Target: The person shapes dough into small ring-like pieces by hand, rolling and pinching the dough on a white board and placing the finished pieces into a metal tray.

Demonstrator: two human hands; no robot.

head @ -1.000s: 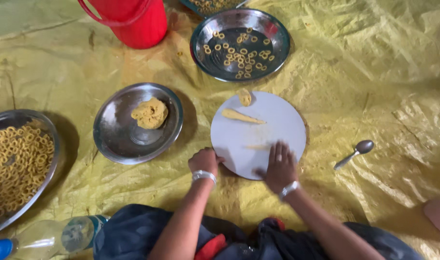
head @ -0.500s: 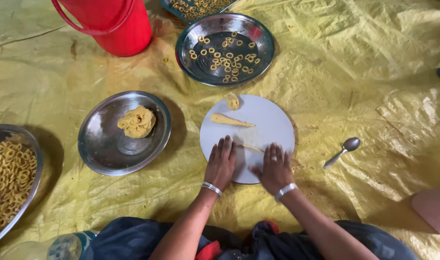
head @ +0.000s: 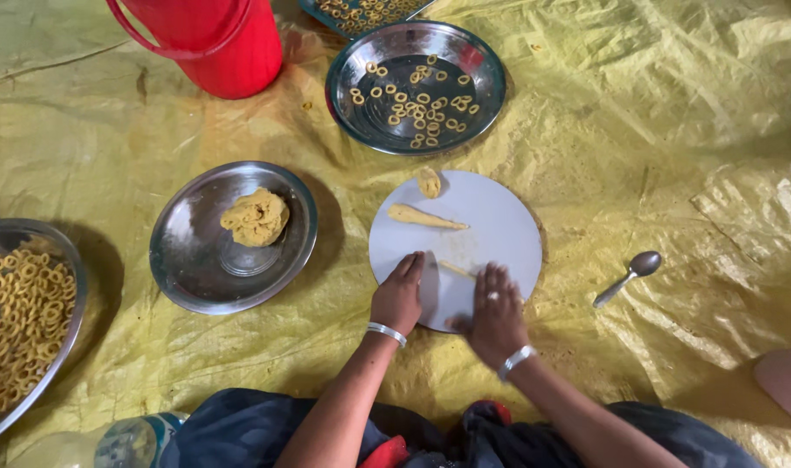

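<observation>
A round white board [head: 499, 221] lies on the yellow sheet in front of me. My left hand [head: 400, 293] rests flat on its near left edge, fingers together, holding nothing. My right hand [head: 497, 312] presses flat on a thin rope of yellow dough [head: 455, 269] at the board's near side. Further up the board lie a tapered dough stick [head: 423, 217] and a small dough lump [head: 428, 182]. Both wrists wear silver bangles.
A steel plate [head: 196, 260] with a ball of dough [head: 255, 217] sits to the left. A steel plate of small dough rings [head: 415, 87] is beyond the board. A bowl of rings [head: 19, 303] lies far left, a red bucket [head: 207, 39] behind, a spoon [head: 628, 277] at the right, a plastic bottle [head: 110, 446] near my knee.
Both hands slid forward onto the board, then drew back a little toward its near edge, rolling the thin dough rope. The camera view shifted slightly.
</observation>
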